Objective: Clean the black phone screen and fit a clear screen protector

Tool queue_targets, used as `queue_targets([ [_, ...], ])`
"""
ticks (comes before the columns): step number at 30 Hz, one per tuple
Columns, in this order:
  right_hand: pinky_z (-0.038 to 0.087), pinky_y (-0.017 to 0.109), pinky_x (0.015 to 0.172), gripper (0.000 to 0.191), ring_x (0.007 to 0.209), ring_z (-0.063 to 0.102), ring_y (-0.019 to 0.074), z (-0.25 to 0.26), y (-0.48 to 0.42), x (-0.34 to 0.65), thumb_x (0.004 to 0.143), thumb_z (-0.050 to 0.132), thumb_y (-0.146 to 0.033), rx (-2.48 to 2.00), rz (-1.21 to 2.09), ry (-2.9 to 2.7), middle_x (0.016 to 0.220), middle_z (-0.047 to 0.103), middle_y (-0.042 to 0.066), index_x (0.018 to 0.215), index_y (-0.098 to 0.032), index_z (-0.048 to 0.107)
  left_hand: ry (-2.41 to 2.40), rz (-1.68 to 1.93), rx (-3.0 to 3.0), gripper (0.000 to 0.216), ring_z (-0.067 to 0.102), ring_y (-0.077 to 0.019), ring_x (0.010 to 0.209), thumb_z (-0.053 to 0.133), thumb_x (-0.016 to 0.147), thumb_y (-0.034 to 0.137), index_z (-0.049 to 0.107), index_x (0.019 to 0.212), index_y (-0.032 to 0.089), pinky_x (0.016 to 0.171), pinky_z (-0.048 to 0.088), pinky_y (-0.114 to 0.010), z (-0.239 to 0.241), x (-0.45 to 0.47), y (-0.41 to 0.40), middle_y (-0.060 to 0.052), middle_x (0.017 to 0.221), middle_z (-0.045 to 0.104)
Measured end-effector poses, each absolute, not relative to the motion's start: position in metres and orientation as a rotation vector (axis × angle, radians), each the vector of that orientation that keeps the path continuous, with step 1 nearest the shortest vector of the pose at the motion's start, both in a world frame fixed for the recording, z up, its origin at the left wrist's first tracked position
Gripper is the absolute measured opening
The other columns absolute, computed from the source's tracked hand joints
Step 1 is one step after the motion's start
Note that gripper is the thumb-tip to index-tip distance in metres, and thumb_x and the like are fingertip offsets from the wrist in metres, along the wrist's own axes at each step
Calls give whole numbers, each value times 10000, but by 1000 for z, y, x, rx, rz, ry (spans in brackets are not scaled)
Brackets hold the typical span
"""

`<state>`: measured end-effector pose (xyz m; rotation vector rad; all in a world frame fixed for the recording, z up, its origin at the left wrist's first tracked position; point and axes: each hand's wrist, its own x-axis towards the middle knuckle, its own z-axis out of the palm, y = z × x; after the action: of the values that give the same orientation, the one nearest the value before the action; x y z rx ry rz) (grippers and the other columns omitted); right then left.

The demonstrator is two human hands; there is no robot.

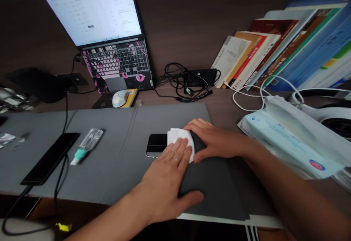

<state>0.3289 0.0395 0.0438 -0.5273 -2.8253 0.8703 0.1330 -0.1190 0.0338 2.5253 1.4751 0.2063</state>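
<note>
A smartphone [157, 144] lies on the grey desk mat, its left end showing a dark glossy screen. Folded white tissue [174, 134] covers much of the phone's right part. My left hand [167, 182] lies flat on the tissue, fingers stretched out and thumb spread away; a ring sits on one finger. At the phone's right end is my right hand [214, 138], its fingers at the far edge and thumb at the near edge, gripping it. The tissue and hands hide the rest of the phone.
A laptop [117, 63] stands behind, with a mouse [120, 98] before it. Cables and a black adapter [201, 76] lie right of that, beside leaning books [255, 51]. A tissue pack [290, 138] sits right. Left are a spray bottle [87, 144] and a cabled black device [51, 158].
</note>
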Motion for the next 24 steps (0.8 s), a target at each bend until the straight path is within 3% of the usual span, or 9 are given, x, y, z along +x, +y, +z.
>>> queue_targets([
  [9,395,514,1069,893,1255,455,337,40,43,334,828,689,-670,-531,888,-2844,1324,504,130,1535,-233,362,1542,279,2478,915,142,-329,1559,331,984,731,292,1573,31,1280,223,-478,31,149,-107,-203,1666,194],
  [14,402,545,1054,1054,1261,453,362,43,40,333,793,691,-719,-673,900,-2863,1341,491,140,1608,-251,212,1586,265,2453,851,175,-300,1556,355,1006,679,320,1561,35,1275,234,-470,37,125,-100,-200,1657,223],
  [24,412,509,1048,1044,1208,475,336,49,38,331,788,709,-702,-717,968,-2866,1308,508,119,1608,-252,244,1675,195,2502,788,195,-292,1554,412,1039,550,69,1641,173,1256,285,-505,27,50,-132,-118,1693,125],
])
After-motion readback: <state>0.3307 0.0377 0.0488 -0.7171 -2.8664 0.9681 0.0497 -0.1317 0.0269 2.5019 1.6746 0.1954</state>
